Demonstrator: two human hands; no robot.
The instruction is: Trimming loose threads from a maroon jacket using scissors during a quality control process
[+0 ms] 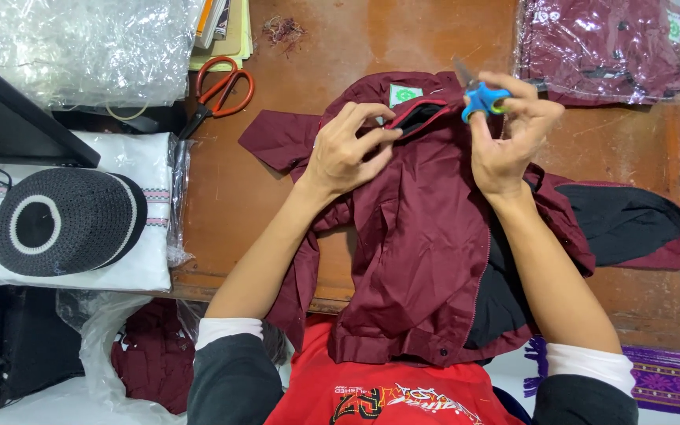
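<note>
Brown wooden table [277,205] has my maroon shirt [419,244] spread across it; left hand [345,151] pinches its collar, right hand [505,134] grips small blue snips [482,98] just above, orange scissors [218,93] lying left of it.

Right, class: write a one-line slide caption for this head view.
Left hand pinches a maroon cloth shirt's collar while right hand holds small blue-handled snips.

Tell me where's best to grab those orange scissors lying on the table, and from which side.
Probably by the handle loops. The orange scissors lie flat on the table with the loops pointing away from the person and the dark blades toward the plastic-wrapped white cloth. Come from the far side, since the blade end sits close against the clutter.
</note>
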